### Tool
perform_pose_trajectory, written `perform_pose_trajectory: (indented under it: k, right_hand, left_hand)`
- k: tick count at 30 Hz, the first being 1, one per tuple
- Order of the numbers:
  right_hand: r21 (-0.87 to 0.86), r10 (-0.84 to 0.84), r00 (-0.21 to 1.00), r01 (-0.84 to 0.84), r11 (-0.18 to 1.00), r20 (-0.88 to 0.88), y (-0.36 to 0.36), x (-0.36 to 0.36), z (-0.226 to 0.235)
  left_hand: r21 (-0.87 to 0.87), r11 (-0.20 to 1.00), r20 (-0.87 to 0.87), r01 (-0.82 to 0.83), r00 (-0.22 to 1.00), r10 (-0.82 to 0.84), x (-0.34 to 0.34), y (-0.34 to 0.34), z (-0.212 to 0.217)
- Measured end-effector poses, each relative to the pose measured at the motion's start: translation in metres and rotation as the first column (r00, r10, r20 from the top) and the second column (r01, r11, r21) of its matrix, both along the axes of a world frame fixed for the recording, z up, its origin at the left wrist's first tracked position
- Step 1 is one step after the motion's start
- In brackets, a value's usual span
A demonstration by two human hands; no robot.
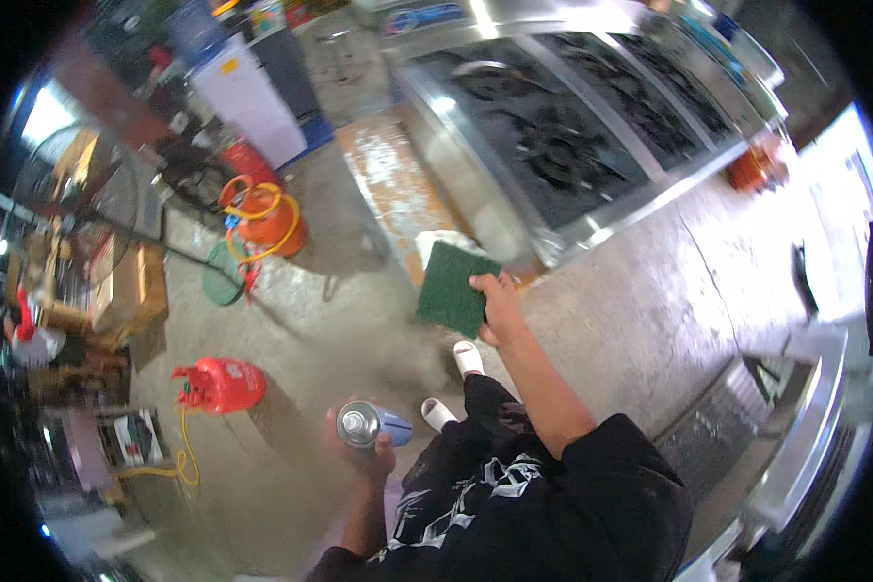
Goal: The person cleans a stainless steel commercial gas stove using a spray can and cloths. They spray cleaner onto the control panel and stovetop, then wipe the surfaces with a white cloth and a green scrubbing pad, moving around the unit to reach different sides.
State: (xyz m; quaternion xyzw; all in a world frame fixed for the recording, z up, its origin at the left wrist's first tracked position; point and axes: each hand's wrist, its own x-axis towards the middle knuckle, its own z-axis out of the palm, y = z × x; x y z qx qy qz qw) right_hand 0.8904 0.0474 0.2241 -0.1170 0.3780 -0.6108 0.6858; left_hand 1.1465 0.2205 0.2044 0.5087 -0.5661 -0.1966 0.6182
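Observation:
A green scouring pad (451,289) is pinched at its right edge by my right hand (499,308), thumb on top. It is held out in front of me, above the floor near the corner of a steel gas range. My left hand (367,452) is wrapped round a blue spray can (386,427), whose silver domed top faces up toward me. The can is lower and to the left of the pad, apart from it. Part of the left hand's fingers is hidden behind the can.
The steel gas range (436,160) with black burner grates stands ahead to the right, beside a worn board (383,160). Gas cylinders, one orange (270,225) and one red (225,385) with a yellow hose, stand to the left. A metal counter (795,427) is at the right.

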Motion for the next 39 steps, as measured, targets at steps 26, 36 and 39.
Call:
perform_pose_trajectory:
  k: [26,36,39]
  right_hand:
    - [0.110,-0.709,0.611,0.779,0.617,-0.353,0.192,-0.682,-0.112]
    - [0.369,-0.682,0.566,0.823,0.432,-0.463,0.108,-0.868,-0.188]
    - [0.423,-0.679,0.567,0.817,0.393,-0.466,0.105,-0.902,-0.208]
  left_hand:
    - [0.086,0.398,-0.045,0.913,0.403,-0.914,-0.753,-0.051,0.009]
    - [0.182,0.664,0.263,0.725,0.615,-0.743,-1.031,-0.233,-0.097]
    - [0.167,0.738,0.336,0.654,0.666,-0.666,-1.108,-0.266,-0.124]
